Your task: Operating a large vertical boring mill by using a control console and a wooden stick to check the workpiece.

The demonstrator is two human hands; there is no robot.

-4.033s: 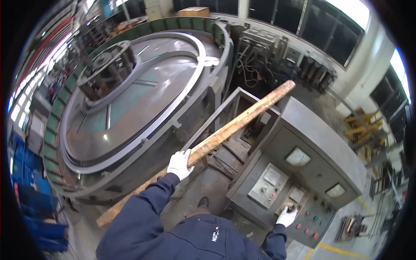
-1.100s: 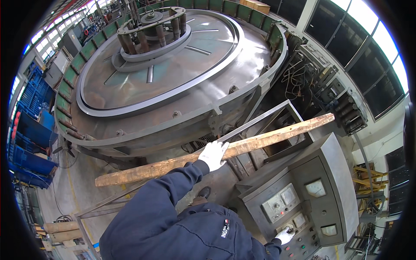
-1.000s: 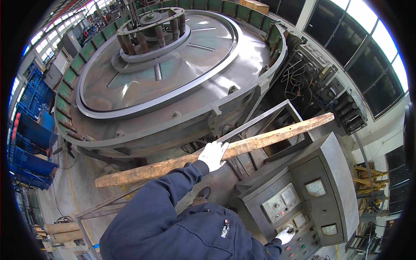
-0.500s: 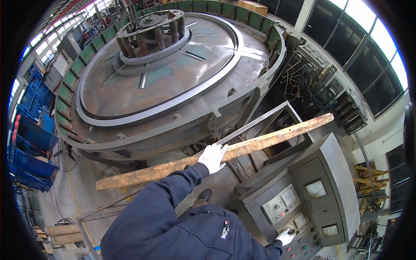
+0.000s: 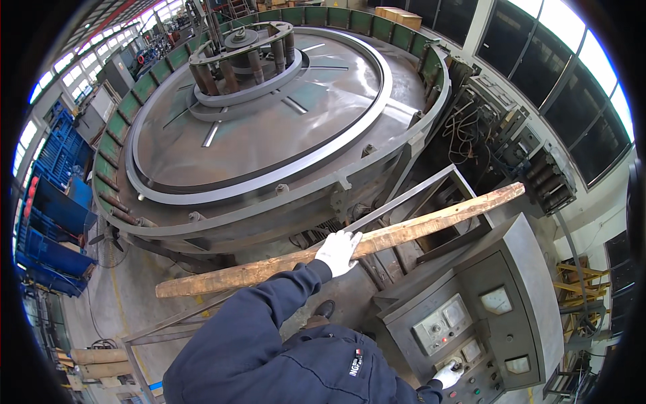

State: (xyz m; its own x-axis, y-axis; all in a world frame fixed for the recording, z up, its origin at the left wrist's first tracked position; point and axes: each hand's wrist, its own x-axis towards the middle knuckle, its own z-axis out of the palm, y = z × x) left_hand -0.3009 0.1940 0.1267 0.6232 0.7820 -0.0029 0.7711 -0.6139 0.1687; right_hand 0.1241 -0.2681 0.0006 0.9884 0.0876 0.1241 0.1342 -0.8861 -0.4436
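Observation:
My left hand (image 5: 338,253), in a white glove, is closed over the top of a long, rough wooden beam (image 5: 431,223). The beam lies slanted across the front, resting on metal frame rails, with its right end farther away. Lower right, my right hand (image 5: 448,374), also gloved in white, has its fingers around a small dark knob (image 5: 457,367) on the sloping grey control console (image 5: 501,323). Beyond the beam spreads a big round steel turntable (image 5: 269,148), with radial slots and a raised metal ring (image 5: 316,163). A cylindrical hub with posts (image 5: 245,60) rises from its far left part.
A green-lined circular wall (image 5: 111,151) surrounds the turntable. Grey railing (image 5: 410,195) stands between it and me. Hoses and machinery (image 5: 464,135) lie by the right wall. Blue racks (image 5: 54,229) are at the left; yellow steps (image 5: 582,289) stand behind the console.
The turntable has turned a little clockwise, its near slots shifting left. The whole view has shifted slightly. Both hands keep their places on the beam and the knob.

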